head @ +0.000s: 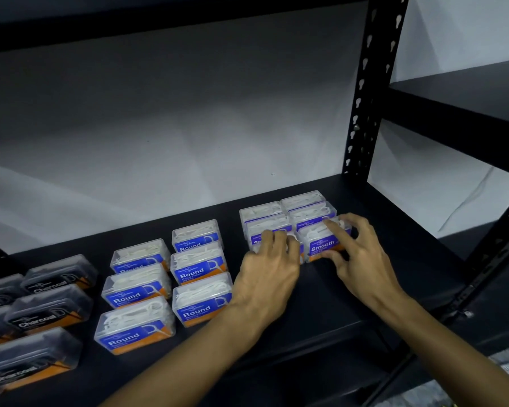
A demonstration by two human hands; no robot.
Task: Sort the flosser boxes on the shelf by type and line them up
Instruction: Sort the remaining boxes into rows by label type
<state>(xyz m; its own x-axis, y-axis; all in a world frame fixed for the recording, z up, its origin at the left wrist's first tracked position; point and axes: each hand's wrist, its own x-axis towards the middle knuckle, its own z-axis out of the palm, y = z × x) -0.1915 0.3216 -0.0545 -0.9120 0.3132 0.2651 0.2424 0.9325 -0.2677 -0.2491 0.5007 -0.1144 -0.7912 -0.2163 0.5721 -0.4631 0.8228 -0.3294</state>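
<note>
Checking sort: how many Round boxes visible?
6, none hidden: left column; right column, between the Charcoal and Smooth groups.

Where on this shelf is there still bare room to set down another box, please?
Bare shelf lies in front of the Smooth boxes, under both wrists, and behind all the rows toward the back wall. The Round boxes and Charcoal boxes crowd the left front.

Stockroom or shop storage: black metal rack [368,92] with slotted uprights above the hands, identical retail flosser boxes [200,277] in rows left of them, second rack [459,92] further right.
</note>
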